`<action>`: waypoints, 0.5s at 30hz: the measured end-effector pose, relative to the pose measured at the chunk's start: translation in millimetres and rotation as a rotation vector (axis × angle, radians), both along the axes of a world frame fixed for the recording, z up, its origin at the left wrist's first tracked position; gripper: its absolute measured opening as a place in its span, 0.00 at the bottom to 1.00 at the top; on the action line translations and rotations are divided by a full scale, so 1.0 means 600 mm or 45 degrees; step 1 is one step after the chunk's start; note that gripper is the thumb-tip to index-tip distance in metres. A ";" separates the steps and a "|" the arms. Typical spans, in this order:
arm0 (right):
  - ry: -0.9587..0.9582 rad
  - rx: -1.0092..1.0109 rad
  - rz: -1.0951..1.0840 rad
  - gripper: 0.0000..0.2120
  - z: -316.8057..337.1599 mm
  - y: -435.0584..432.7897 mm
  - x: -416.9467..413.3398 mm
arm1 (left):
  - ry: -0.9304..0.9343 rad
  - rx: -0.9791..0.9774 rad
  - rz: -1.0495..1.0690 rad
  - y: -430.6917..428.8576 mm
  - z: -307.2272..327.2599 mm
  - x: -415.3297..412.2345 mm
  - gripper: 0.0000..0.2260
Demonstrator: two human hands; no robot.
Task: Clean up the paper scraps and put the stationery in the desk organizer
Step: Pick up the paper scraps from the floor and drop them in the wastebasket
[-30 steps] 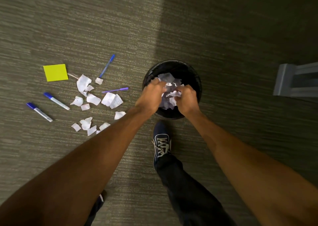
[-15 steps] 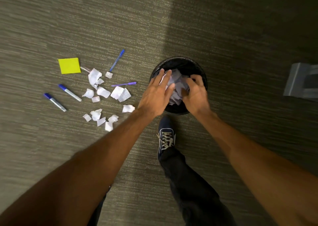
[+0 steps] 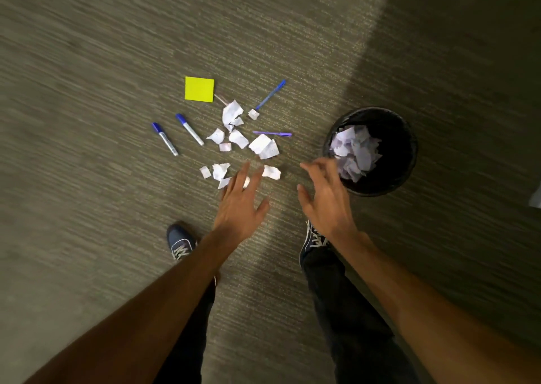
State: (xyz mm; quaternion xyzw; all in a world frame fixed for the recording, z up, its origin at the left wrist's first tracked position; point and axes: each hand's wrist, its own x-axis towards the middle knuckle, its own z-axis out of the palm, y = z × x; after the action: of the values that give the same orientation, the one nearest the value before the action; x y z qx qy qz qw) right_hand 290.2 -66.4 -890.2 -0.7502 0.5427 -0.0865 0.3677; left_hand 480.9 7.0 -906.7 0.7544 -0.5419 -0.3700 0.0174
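Note:
Several white paper scraps (image 3: 263, 146) lie scattered on the carpet. A black waste bin (image 3: 401, 138) at the right holds more torn paper (image 3: 355, 152). My left hand (image 3: 241, 205) hovers with fingers spread over the nearest scraps and holds nothing. My right hand (image 3: 326, 199) is open too, just left of the bin's rim. Around the scraps lie a yellow sticky-note pad (image 3: 199, 89), two blue-capped markers (image 3: 164, 138) (image 3: 189, 129), a blue pen (image 3: 270, 95) and a purple pen (image 3: 272, 133).
Grey-green carpet (image 3: 102, 62) covers the floor, with a darker shadowed area at the right. My two dark shoes (image 3: 180, 241) (image 3: 313, 241) stand below the hands. A pale object (image 3: 536, 198) shows at the right edge.
Both hands have come out of the bin, leaving the paper inside, and swung left toward the scraps on the floor. The camera view has shifted left as well.

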 end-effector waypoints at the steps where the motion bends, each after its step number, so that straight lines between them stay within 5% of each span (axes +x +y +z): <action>1: 0.028 0.026 0.045 0.23 -0.008 0.007 0.014 | -0.013 0.011 0.016 0.015 -0.007 0.017 0.34; 15: 0.660 0.259 0.514 0.60 -0.342 0.002 0.131 | 0.054 0.505 0.253 0.104 -0.307 0.152 0.65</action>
State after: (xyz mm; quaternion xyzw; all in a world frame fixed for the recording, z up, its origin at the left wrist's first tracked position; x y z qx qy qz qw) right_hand 369.0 -65.5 -1095.7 -0.7990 0.4644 0.2360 0.3004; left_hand 572.4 69.5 -1091.2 0.7848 -0.3810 -0.4817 -0.0835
